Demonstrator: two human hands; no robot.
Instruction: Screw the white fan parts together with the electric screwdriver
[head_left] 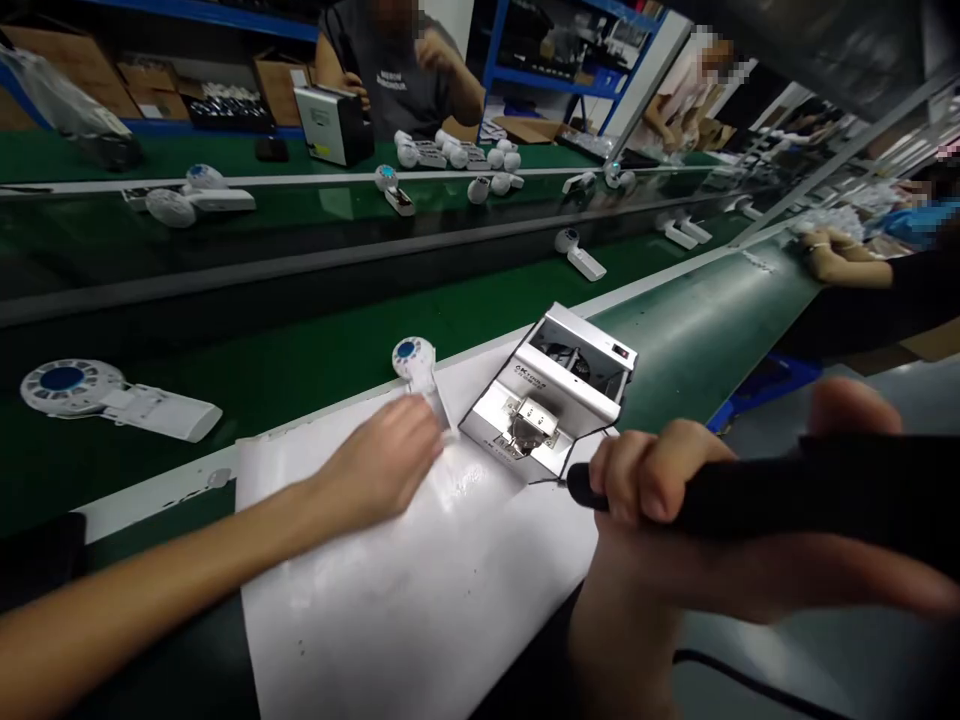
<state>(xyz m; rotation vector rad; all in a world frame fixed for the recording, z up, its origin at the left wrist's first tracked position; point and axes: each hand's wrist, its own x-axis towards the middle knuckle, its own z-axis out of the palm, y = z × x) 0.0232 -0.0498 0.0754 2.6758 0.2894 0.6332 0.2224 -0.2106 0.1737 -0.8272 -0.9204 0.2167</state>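
Observation:
My left hand is closed round the handle end of a white handheld fan, whose round head with a blue centre points away over the bench edge. In my right hand is a black electric screwdriver, its tip pointing left towards the silver screw feeder. That feeder stands on the white sheet, just right of the fan. The fan's lower part is hidden by my left fingers.
Another white fan lies on the green conveyor at the left, and one more lies farther along. A person sits across the line. A cable hangs at lower right.

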